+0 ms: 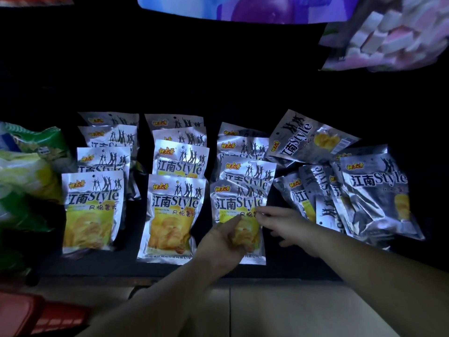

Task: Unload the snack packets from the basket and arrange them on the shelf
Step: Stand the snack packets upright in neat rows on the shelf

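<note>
Silver potato-chip packets with yellow windows stand in three overlapping columns on a dark shelf. My left hand grips the lower part of the front packet of the third column, thumb across its yellow window. My right hand reaches in from the right, and its outstretched fingertip touches that packet's right edge while the other fingers hang loose. Right of the columns, a loose pile of packets lies tilted, with one packet lying sideways behind it. The red basket shows at the bottom left corner.
Green snack bags crowd the shelf's left end. A purple bag and a pink-and-white marshmallow bag hang overhead. The shelf's back is dark. Pale floor tiles lie below the shelf edge.
</note>
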`<state>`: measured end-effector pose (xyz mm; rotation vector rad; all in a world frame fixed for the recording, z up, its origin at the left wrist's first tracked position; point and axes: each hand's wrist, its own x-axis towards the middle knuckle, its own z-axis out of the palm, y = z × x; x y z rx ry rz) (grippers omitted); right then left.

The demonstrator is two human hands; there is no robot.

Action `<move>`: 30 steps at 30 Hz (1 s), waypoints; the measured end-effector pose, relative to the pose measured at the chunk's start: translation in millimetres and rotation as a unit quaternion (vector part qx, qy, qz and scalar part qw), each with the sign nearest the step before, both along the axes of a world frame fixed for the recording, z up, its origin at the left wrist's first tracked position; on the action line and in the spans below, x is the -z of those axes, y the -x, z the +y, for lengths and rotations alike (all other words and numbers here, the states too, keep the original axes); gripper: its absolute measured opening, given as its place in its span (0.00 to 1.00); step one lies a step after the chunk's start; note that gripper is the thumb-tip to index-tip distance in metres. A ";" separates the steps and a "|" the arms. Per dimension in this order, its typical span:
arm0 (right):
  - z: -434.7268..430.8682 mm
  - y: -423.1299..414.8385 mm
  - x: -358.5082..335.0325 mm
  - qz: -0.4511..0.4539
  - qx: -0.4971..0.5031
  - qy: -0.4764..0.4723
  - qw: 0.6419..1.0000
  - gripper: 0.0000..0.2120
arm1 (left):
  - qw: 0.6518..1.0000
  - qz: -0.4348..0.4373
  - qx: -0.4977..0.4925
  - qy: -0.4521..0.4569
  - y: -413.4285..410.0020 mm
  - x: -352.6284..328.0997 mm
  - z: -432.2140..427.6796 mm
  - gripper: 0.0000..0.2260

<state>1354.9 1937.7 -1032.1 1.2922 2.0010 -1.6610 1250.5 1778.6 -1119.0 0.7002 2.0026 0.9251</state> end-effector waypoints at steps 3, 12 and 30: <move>2.9 -3.0 -0.7 0.005 -0.038 -0.055 0.998 0.17 | 1.000 0.004 -0.012 0.006 0.5 -4.8 -2.9 0.30; 7.1 -19.0 -35.6 -0.011 -0.091 -0.176 0.980 0.08 | 1.000 0.013 0.001 0.011 1.1 -42.1 10.3 0.25; 36.2 -135.7 -84.0 0.046 0.146 -0.195 0.969 0.10 | 0.997 -0.053 0.025 -0.050 -61.0 -125.8 85.7 0.34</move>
